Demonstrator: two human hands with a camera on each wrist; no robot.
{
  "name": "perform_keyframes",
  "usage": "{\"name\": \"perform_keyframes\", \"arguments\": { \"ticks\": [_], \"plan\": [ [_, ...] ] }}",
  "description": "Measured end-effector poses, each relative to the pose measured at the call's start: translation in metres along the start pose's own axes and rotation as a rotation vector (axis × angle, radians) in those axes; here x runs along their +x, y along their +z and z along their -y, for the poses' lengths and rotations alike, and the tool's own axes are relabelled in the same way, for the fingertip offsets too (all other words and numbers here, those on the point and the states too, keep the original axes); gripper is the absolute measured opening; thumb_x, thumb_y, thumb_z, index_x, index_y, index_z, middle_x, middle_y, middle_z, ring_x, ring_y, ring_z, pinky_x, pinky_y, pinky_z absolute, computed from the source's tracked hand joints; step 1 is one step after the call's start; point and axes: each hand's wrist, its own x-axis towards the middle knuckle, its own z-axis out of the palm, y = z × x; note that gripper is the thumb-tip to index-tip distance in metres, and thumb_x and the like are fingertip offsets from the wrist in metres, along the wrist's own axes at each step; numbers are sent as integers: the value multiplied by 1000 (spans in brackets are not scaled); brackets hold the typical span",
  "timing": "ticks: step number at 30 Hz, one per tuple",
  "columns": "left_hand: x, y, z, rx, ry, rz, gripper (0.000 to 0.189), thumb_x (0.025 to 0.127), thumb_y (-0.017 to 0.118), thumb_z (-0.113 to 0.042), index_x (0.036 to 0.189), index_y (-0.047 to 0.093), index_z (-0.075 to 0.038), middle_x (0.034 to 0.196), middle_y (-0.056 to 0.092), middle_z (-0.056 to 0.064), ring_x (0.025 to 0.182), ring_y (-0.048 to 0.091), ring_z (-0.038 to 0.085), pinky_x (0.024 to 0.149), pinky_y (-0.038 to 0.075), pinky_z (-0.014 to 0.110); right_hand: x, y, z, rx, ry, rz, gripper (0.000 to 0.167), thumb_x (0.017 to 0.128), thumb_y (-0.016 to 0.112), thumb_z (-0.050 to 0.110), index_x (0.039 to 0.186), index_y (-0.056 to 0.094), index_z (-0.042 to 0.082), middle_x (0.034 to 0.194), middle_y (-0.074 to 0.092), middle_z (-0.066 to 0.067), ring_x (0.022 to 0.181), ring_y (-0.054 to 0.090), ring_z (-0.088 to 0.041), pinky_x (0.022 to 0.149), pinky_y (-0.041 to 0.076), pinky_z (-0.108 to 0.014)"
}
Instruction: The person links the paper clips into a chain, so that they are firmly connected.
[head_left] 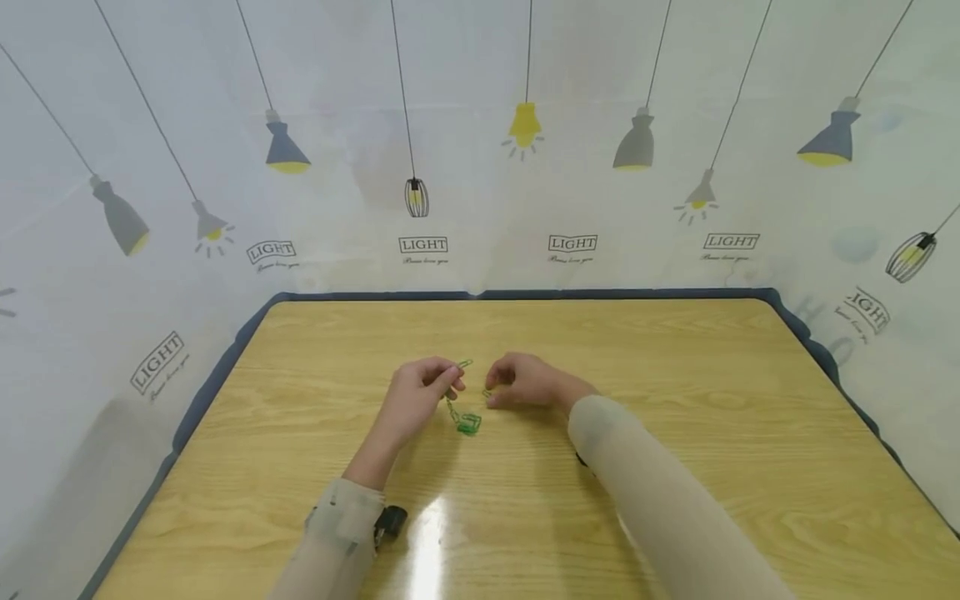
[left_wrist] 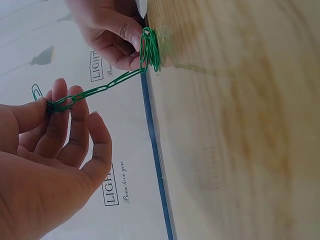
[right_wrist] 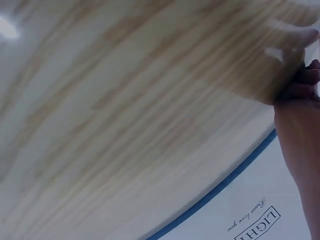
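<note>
My left hand (head_left: 417,395) pinches one end of a chain of green paper clips (left_wrist: 90,92) between thumb and forefinger. One clip (left_wrist: 36,92) sticks up past the fingertips. From there the chain slants down to a bunched heap of linked clips (head_left: 468,423) on the table. My right hand (head_left: 528,382) is just right of the heap, fingers curled, with a small green paper clip (head_left: 487,392) pinched at its fingertips. In the left wrist view this hand is partly behind the heap. The right wrist view catches only part of the hand (right_wrist: 302,90) at its edge.
The wooden table (head_left: 675,500) has a dark blue edging (head_left: 637,293) along its far side. Behind it hangs a pale wall covering (head_left: 480,208) printed with lamps. A black wrist device (head_left: 391,521) sits at the left sleeve.
</note>
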Motion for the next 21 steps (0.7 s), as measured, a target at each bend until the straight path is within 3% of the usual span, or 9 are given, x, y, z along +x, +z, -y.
{"name": "perform_keyframes", "arguments": {
  "ticks": [6, 15, 21],
  "plan": [
    [0, -1, 1, 0, 9, 13, 25, 110, 60, -19, 115, 75, 1, 100, 79, 14, 86, 72, 18, 92, 59, 54, 0, 4, 8, -46, 21, -22, 10, 99, 79, 23, 102, 73, 16, 110, 67, -3, 105, 55, -21, 102, 47, -42],
    [0, -3, 1, -4, -4, 20, 23, 111, 59, -17, 113, 75, -1, 100, 78, 15, 85, 70, 17, 90, 59, 52, -2, 7, 9, -61, 26, -39, 2, 99, 76, 13, 100, 75, 13, 104, 71, -2, 100, 59, -18, 101, 50, -41],
    [1, -3, -2, -2, -10, 27, 23, 111, 59, -17, 115, 75, 0, 101, 78, 16, 84, 70, 16, 90, 59, 52, -3, 6, 12, -76, 55, -44, 9, 99, 73, 5, 96, 76, 13, 98, 73, -2, 92, 60, -17, 91, 51, -35]
  ]
}}
